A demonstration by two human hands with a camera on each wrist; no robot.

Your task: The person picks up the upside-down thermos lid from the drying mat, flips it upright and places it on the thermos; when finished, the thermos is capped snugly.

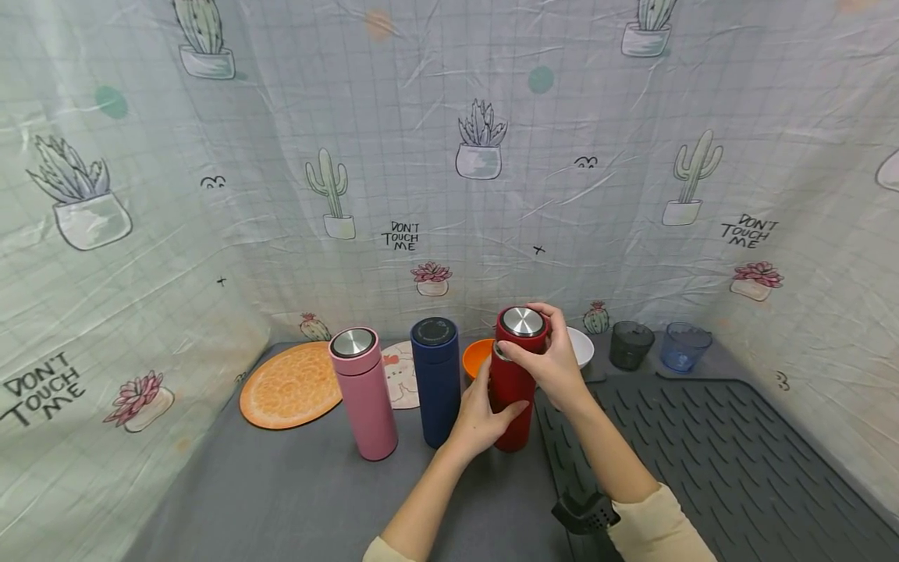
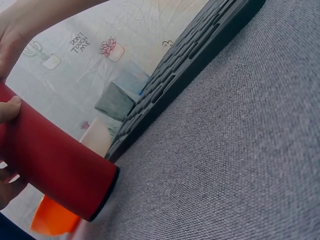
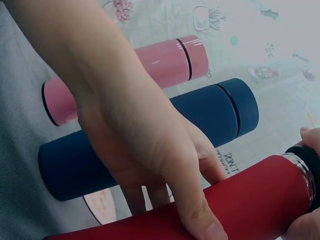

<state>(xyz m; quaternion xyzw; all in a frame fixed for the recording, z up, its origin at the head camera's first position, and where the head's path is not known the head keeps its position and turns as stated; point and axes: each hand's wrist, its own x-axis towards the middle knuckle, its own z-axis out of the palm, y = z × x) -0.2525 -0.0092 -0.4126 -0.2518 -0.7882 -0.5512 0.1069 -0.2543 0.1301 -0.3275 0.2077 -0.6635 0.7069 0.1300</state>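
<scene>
With the left hand (image 1: 481, 417) wrapped around the red flask (image 1: 513, 390) and the right hand (image 1: 555, 355) gripping its lid (image 1: 523, 321), a hard twist could tip it.

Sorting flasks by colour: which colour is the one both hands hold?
Red flask, with a silver cap top; clearest in the head view.

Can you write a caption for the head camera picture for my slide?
Two hands hold a red bottle beside the blue bottle and pink bottle.
</scene>
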